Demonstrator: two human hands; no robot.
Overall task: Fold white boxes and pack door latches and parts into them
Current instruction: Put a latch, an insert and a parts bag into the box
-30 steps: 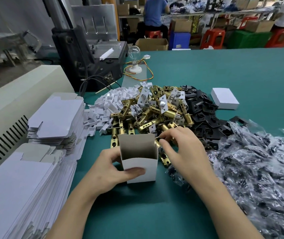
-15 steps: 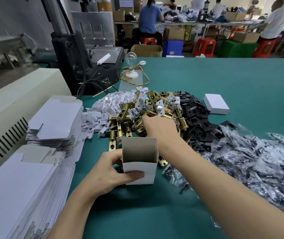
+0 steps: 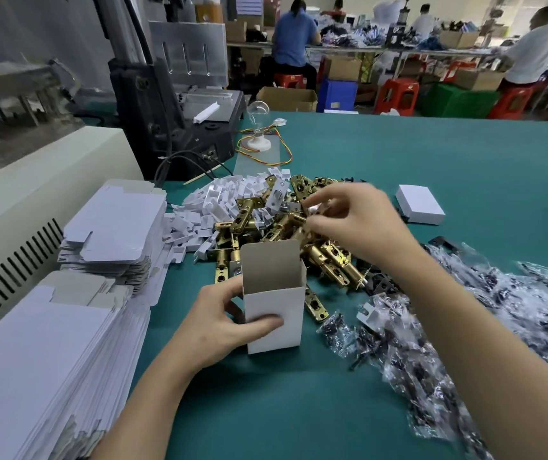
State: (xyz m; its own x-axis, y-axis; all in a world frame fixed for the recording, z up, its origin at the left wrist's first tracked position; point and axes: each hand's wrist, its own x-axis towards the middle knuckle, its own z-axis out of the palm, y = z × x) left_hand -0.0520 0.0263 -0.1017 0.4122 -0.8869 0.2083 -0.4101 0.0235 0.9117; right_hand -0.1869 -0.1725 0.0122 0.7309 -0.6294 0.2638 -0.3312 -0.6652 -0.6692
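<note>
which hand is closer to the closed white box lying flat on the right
Right. The right hand pinches a brass latch over the pile, just left of the closed white box. The left hand is farther, nearer the person, gripping the open box.

The teal felt-topped table (image 3: 432, 154) carries stacks of flat white cardboard box blanks (image 3: 50, 360) along its left side. At its middle lie small white card inserts (image 3: 219, 200), a pile of brass door latches (image 3: 329, 260) and black metal plates (image 3: 380, 283) (mostly hidden). An open white cardboard box (image 3: 272, 313) stands upright just before the latches. Clear bags of dark screws (image 3: 482, 327) spread to the right, with a closed flat white box (image 3: 419, 204) beyond.
</note>
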